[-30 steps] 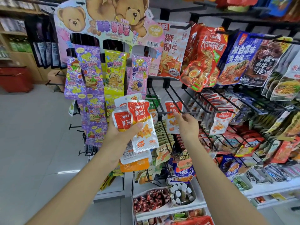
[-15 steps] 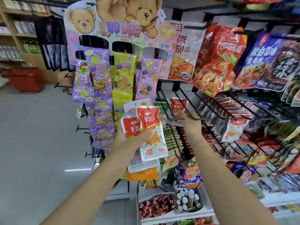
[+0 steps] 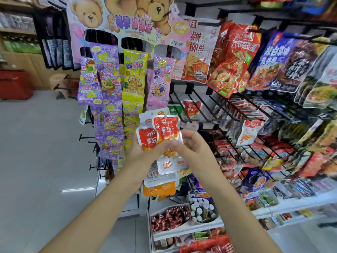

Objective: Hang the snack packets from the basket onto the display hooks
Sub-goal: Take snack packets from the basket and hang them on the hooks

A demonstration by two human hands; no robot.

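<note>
Bear-branded candy strips (image 3: pixel 107 84) hang at left. Beside them, the left hand (image 3: pixel 139 152) grips a fanned stack of red-and-white snack packets (image 3: pixel 165 129); the right hand (image 3: pixel 194 145) pinches the front one, just below black display hooks (image 3: pixel 199 105).

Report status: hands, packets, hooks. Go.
Left hand grips fanned red-and-white plastic snack packets. Right hand pinches front packet. Black wire hook above, unobstructed.
</note>
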